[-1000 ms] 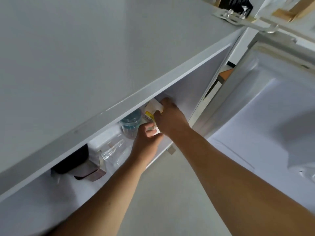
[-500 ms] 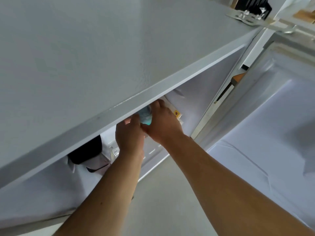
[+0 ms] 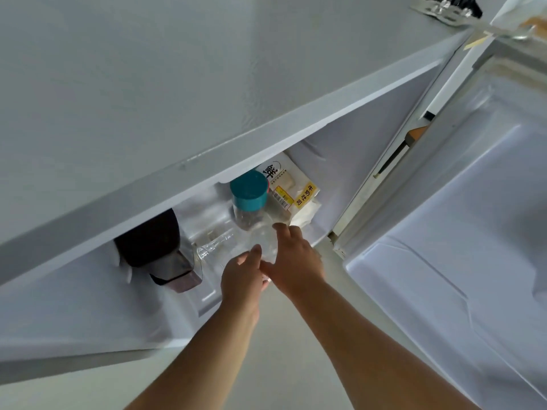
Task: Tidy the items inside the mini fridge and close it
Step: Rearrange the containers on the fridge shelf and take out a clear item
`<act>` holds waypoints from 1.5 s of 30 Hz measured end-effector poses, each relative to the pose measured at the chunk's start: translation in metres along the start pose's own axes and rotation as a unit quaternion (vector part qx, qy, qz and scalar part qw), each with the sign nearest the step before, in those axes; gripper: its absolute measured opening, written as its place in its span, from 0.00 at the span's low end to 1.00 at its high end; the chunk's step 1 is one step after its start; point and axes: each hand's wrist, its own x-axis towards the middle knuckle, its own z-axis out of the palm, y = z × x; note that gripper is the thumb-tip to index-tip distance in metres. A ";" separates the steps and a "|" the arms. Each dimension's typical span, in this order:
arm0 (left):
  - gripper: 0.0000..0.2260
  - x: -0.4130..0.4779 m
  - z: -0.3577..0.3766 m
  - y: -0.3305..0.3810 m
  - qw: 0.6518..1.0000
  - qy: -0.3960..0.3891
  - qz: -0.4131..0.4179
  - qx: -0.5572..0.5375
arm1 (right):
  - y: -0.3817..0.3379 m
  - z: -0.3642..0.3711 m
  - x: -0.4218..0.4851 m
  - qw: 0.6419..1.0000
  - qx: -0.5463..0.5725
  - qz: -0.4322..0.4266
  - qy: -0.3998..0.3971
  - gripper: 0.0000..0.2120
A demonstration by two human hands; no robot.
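Fingers (image 3: pixel 257 250) of the left hand (image 3: pixel 241 276) are pointing into the mini fridge (image 3: pixel 296 134), loosely spread and pressing on a clear bottle (image 3: pixel 219 247) that is lying on its side; whether they are actually wrapping it cannot be told. Well off to their left, a dark container (image 3: pixel 154 247) is sitting under the fridge's top lip. Just past the fingertips, a teal-capped bottle (image 3: pixel 248 196) is standing close to the clear one. Beside them, the right hand (image 3: pixel 293 261) is hovering with fingers narrow and slightly curled, tips resting near the teal-capped bottle's base, gripping nothing that can be made out. Beyond and to the right of those fingertips, a bread bag (image 3: pixel 291 187) is leaning against the inner wall. Far right, the fridge door (image 3: pixel 444 232) is hanging wide open.

Now the risks, as a judgement: the lying bottle looks round and slick, so a push could be sending it rolling out over the front edge. Nudging the upright bottle could be tipping it into the bag. Anything protruding would be blocking the door from shutting.
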 end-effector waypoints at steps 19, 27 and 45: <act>0.26 -0.045 -0.031 -0.007 0.939 0.163 0.207 0.222 | 0.007 0.025 -0.039 0.997 0.081 0.014 -0.001 0.18; 0.15 -0.050 -0.037 -0.017 0.961 0.159 0.164 0.154 | -0.043 0.015 -0.010 0.980 0.032 -0.194 -0.034 0.30; 0.18 -0.049 -0.037 -0.009 0.975 0.134 0.172 0.042 | -0.032 -0.028 -0.009 0.965 -0.074 -0.250 0.020 0.40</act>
